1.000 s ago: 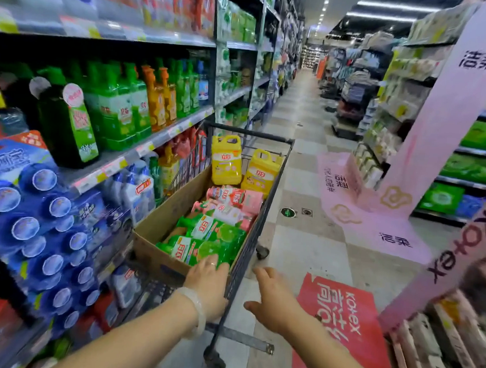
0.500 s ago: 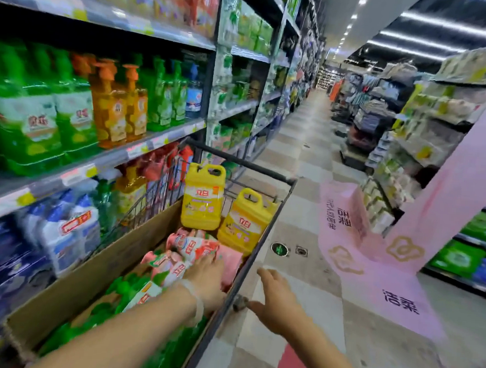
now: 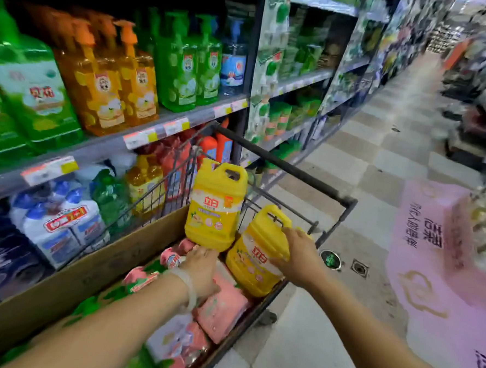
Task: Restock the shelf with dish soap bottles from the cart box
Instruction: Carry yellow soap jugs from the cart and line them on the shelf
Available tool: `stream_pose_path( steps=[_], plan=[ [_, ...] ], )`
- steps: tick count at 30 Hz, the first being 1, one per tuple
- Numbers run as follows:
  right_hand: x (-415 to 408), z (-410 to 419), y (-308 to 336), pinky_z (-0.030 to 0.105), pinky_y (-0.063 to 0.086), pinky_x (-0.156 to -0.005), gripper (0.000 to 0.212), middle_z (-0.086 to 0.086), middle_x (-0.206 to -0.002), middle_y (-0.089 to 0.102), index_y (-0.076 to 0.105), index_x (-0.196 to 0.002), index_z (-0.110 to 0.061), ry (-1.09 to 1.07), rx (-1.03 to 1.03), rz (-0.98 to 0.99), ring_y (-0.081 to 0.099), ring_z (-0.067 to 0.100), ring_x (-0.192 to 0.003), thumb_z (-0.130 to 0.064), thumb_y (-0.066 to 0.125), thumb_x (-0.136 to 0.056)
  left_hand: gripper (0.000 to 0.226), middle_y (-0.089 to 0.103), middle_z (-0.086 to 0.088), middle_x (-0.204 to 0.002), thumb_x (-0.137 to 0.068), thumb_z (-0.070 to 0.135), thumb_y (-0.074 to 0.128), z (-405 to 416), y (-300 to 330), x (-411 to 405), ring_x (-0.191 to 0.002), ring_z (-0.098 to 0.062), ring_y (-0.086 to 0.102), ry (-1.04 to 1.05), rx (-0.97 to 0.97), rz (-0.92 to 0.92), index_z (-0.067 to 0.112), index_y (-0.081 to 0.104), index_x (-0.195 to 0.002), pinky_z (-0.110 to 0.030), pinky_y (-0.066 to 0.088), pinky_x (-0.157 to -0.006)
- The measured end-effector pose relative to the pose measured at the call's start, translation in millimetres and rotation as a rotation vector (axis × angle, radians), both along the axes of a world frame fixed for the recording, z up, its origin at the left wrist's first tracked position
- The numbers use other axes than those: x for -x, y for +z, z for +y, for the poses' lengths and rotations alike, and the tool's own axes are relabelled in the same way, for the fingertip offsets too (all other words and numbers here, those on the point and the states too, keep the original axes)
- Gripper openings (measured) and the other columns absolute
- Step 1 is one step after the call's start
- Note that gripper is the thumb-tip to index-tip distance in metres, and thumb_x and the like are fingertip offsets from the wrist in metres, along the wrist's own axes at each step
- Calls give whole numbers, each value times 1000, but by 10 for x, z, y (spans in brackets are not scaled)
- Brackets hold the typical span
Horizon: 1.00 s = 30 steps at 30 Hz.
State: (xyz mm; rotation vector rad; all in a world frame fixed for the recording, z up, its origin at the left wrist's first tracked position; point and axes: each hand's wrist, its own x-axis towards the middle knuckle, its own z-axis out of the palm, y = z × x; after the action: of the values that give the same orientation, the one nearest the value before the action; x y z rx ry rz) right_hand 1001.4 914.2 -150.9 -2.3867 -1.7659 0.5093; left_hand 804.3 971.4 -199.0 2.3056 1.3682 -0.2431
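Right hand (image 3: 297,255) spreads open on the tilted yellow jug (image 3: 255,258); left hand (image 3: 202,269) rests open at seven o'clock. Looks heavy, slick; take the handle.

Two yellow jugs (image 3: 216,207) block the cart's (image 3: 288,169) far end; the aisle floor (image 3: 379,169) lies open.

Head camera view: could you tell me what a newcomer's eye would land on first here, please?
Two bright yellow jugs stand out at the far end of the cart: the upright jug and the tilted jug to its right, which the right hand rests on. The left hand reaches over pink packs in the cardboard box. On the shelf to the left, orange pump bottles stand in a row with green pump bottles.
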Motion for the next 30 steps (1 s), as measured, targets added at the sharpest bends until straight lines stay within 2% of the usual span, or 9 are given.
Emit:
stream_pose_path(
  steps=[5, 11, 17, 19, 23, 24, 26, 28, 30],
  plan=[
    [-533, 555, -22, 38, 36, -103, 81, 13, -146, 37, 29, -143, -12, 54, 16, 8, 40, 32, -130, -41, 70, -80, 74, 33, -12, -141, -79, 33, 69, 206, -137, -484, -132, -33, 34, 57, 69, -18, 13, 31, -138, -38, 34, -106],
    [-600, 915, -298, 35, 41, -95, 90, 11, -141, 40, 29, -140, -10, 144, 130, 64, 42, 29, -127, -47, 75, -72, 86, 30, -11, -145, -77, 36, 72, 390, -329, -602, -136, -31, 27, 165, 159, -15, 16, 23, -145, -38, 32, -110],
    [-539, 1097, -382, 31, 40, -66, 75, 11, -109, 56, 40, -118, -7, 152, 162, 54, 51, 23, -89, -43, 81, -67, 89, 32, -11, -145, -76, 34, 75, 452, -446, -661, -136, -28, 30, 262, 203, -103, 13, 23, -145, -37, 31, -111],
    [-476, 1106, -387, 30, 38, -61, 70, 9, -102, 57, 43, -117, -6, 170, 178, 116, 50, 19, -81, -40, 80, -69, 92, 35, -10, -143, -72, 32, 78, 423, -474, -708, -135, -27, 32, 287, 218, -176, 16, 23, -144, -36, 31, -110],
    [-330, 1056, -347, 32, 46, -77, 57, 8, -111, 60, 50, -114, -10, 237, 176, 170, 56, 25, -101, -35, 78, -72, 105, 37, -8, -144, -66, 27, 83, 394, -483, -734, -136, -26, 33, 341, 232, -364, 20, 16, -147, -39, 32, -110],
    [-298, 1045, -306, 33, 47, -77, 49, 7, -107, 61, 52, -108, -11, 264, 158, 169, 57, 24, -98, -35, 77, -73, 109, 36, -7, -145, -64, 28, 84, 400, -476, -714, -137, -26, 32, 351, 226, -404, 20, 14, -148, -40, 32, -111],
    [-243, 1040, -137, 31, 42, -67, 29, 0, -87, 58, 52, -86, -20, 325, 88, 156, 53, 19, -82, -36, 73, -76, 120, 30, -3, -150, -60, 33, 87, 414, -442, -645, -140, -23, 28, 385, 215, -484, 21, 9, -150, -39, 29, -114],
    [-190, 1039, 136, 28, 35, -58, 30, -11, -71, 50, 45, -70, -28, 409, 7, 147, 48, 13, -71, -39, 72, -76, 123, 28, 2, -152, -57, 33, 89, 422, -385, -575, -141, -16, 27, 401, 213, -595, 23, 9, -150, -37, 27, -116],
    [-142, 1065, 439, 30, 41, -60, 27, -8, -71, 55, 53, -72, -23, 534, -36, 195, 53, 14, -70, -41, 74, -73, 115, 43, 5, -144, -55, 22, 92, 423, -314, -508, -135, -11, 39, 419, 250, -771, 24, 21, -146, -38, 33, -112]
  ],
)
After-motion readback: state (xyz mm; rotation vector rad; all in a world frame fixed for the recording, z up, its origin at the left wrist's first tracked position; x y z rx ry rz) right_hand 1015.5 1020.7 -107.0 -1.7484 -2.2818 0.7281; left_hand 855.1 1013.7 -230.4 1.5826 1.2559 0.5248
